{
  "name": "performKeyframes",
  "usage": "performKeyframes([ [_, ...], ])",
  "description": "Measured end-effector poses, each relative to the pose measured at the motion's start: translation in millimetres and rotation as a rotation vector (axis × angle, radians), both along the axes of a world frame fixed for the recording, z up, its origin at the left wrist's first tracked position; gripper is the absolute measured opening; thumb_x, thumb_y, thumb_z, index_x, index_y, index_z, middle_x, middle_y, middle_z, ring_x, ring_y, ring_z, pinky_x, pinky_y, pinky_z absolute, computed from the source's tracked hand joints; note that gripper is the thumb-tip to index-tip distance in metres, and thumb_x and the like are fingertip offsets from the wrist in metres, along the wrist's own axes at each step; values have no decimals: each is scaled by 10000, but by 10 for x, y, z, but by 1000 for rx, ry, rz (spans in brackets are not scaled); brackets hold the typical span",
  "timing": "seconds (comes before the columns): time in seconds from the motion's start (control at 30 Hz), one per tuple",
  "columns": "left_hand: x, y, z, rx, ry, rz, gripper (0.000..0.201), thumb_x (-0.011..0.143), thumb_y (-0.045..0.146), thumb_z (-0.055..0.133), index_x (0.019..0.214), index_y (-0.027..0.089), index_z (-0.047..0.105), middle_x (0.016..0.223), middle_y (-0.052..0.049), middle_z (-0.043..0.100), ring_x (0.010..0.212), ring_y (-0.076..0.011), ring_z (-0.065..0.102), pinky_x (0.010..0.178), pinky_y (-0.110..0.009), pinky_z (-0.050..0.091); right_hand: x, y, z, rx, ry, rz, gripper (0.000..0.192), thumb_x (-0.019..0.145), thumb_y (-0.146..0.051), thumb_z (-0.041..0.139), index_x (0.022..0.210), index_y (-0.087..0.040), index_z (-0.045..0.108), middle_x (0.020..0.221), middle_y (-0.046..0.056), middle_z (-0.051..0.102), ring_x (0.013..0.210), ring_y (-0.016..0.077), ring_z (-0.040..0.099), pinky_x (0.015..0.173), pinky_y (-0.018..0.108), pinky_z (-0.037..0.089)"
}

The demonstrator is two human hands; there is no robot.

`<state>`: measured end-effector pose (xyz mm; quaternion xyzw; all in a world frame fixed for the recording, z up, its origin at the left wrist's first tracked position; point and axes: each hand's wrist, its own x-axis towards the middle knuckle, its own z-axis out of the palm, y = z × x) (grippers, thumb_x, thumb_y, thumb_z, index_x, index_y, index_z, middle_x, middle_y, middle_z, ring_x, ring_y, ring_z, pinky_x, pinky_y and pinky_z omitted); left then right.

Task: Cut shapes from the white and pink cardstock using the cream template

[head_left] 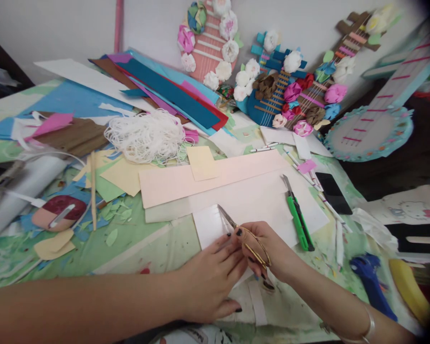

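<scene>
My right hand is closed around a pair of gold-handled scissors, whose blades point up and to the left over a small white piece of paper. My left hand lies flat on the lower part of that paper, fingers stretched out and their tips close to the right hand. Under and behind the piece spreads a larger white sheet. A green utility knife with its blade out rests on this sheet, to the right. A pale pink paper strip lies farther back, with a cream paper piece on it.
Paper-flower guitars lean against the wall, with a blue banjo-like one at right. White string is heaped at back left, near coloured sheets. A phone, a blue glue gun and an earbud case also lie here.
</scene>
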<state>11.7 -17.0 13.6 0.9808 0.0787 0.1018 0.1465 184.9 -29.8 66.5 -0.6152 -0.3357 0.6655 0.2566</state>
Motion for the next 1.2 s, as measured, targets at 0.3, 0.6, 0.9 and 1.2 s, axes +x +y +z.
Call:
performKeyframes([
  [0.3,13,7,7,35,-15,6,669,927,575,464,1341,50,471,1375,-187,538,1342,-336,417,1161,-458,184,10,-1,15,-25,-45,54,492,704,-637,693,699,-171,534,374,-96,415,252,64,398,243,153,248],
  [0.6,10,-7,-27,-11,-9,-3,584,940,553,451,1286,88,523,1317,-164,576,1261,-308,490,1148,-464,222,102,-278,193,-49,-155,211,467,715,-610,702,777,-162,587,385,-83,449,250,53,367,243,141,265],
  [0.9,1,-28,-61,56,-34,-7,670,965,538,401,1398,26,423,1415,-190,506,1315,-305,459,1146,-414,226,233,-626,190,-98,-55,-7,667,645,-821,594,790,-172,540,406,-99,386,254,49,325,269,167,257],
  [1.2,35,-31,-40,52,-63,-5,591,937,525,466,1273,45,541,1322,-178,588,1237,-306,533,1134,-423,283,156,-619,64,-153,35,-58,630,611,-769,682,767,-173,550,374,-95,400,253,65,365,251,159,239],
])
